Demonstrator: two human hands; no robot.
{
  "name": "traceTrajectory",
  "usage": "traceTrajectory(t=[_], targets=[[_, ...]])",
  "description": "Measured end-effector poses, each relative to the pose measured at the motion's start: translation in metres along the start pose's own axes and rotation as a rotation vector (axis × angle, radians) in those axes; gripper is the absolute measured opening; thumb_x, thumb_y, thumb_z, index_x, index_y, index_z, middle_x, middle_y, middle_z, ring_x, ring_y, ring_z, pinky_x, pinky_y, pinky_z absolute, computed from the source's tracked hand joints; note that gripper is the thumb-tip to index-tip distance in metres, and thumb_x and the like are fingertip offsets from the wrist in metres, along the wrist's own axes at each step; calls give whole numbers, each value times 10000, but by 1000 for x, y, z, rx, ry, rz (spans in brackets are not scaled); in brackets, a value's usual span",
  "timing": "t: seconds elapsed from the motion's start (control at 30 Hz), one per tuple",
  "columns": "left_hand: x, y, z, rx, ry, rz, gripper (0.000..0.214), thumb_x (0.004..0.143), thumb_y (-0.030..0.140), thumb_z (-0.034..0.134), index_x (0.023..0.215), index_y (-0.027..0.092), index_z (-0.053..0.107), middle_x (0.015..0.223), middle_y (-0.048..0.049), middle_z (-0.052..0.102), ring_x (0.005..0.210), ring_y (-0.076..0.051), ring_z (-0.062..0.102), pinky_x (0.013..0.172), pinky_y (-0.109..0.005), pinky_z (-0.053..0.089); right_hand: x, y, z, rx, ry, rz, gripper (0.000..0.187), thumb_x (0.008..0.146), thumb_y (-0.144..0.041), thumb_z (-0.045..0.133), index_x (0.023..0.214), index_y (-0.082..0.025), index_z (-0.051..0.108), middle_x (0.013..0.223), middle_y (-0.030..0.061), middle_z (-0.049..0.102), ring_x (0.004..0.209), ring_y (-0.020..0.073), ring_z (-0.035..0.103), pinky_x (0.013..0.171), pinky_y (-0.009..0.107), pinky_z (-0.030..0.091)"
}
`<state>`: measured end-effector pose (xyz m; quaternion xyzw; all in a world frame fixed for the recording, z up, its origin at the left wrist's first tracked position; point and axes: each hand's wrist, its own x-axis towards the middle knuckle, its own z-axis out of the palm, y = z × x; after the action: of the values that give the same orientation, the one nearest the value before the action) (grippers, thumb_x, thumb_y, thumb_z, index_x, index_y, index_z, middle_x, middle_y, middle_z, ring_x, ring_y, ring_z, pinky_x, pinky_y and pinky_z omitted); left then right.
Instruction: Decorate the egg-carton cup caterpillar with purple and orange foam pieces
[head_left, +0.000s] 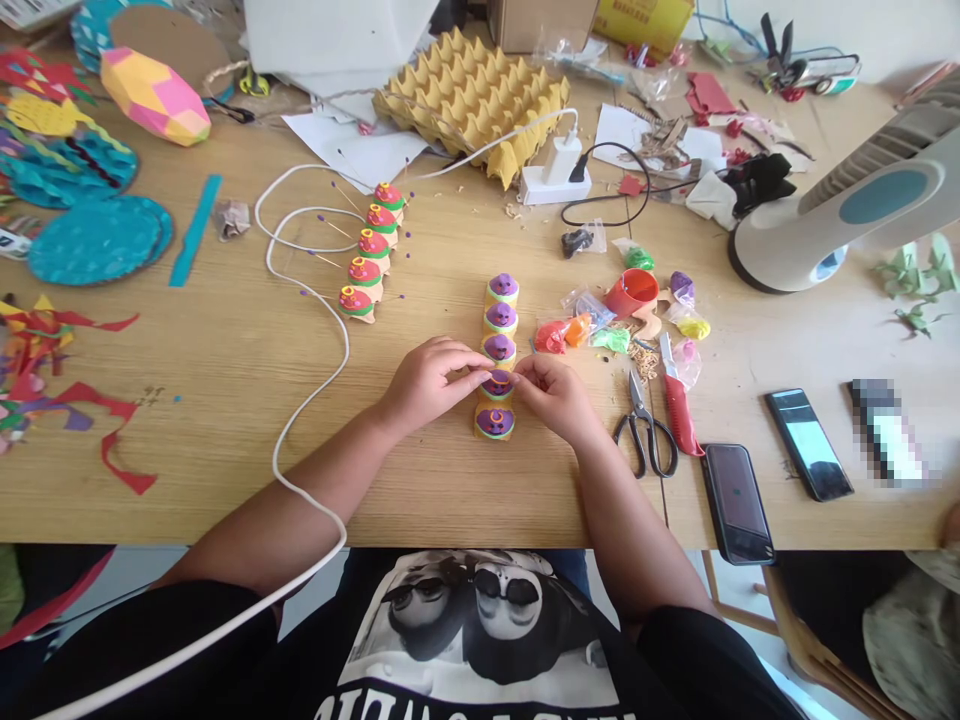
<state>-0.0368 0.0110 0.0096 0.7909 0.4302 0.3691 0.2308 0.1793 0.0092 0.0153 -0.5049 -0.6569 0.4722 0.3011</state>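
A caterpillar-like strip of egg-carton cups (501, 318), topped with purple clay and rimmed in pale green, lies in front of me. My left hand (442, 375) reaches to the fourth cup, thumb and forefinger pinched at a small orange clay ring (499, 374) there. From the other side, my right hand (550, 390) pinches at the same ring's right edge. The nearest cup carries a similar ring. Farther left stands a second egg-carton strip (373, 243) with red and green clay, yellow rings and thin sticks along its sides.
Scissors (642, 425), a red-handled knife (679, 400), a red cup (632, 292) and bagged clay (553, 336) lie right of the strip. A white cable (311, 390) crosses the left side. Phones (739, 500) and a fan (825, 215) are farther right; an egg tray (472, 95) sits behind.
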Motion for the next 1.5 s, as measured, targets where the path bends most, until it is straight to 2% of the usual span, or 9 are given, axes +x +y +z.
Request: traceTrajectory(t=[0.23,0.37,0.67,0.93,1.07,1.5], targets=[[-1,4,0,-47,28,-161,194,901,295,628,759,173,677,743,-16,677,711,-135,592,687,-263,456,1,1,1,56,26,3,260,873,-422,630,792,-176,607,648,-25,488,569,101,376,514,249,285],[0,5,-2,-106,-22,-221,207,900,299,607,748,170,663,737,-11,658,709,-131,581,643,-251,431,1,-2,1,69,29,29,250,870,-417,633,803,-176,617,643,-26,488,559,101,367,511,250,282],[-2,6,3,-187,-24,-195,114,856,270,645,801,178,683,790,-21,690,740,-143,604,726,-270,482,2,-1,4,121,23,24,291,858,-466,651,811,-180,620,650,-23,502,569,106,374,513,253,285],[-2,5,5,-169,-6,-168,95,858,258,651,874,184,708,821,-26,704,751,-144,609,731,-274,486,1,-2,4,126,25,15,327,852,-499,663,805,-178,625,608,-39,461,534,95,335,492,256,242],[-2,5,6,-165,-2,-169,102,858,268,659,881,186,714,823,-29,710,747,-145,615,719,-277,491,2,0,5,131,25,26,361,839,-537,672,817,-180,626,621,-34,487,533,94,339,489,255,246],[-3,4,6,-165,-1,-137,111,860,209,645,922,183,733,871,-35,729,771,-142,630,734,-272,498,3,5,4,148,21,1,263,863,-427,650,896,-167,671,635,-29,508,549,100,390,515,250,289]])
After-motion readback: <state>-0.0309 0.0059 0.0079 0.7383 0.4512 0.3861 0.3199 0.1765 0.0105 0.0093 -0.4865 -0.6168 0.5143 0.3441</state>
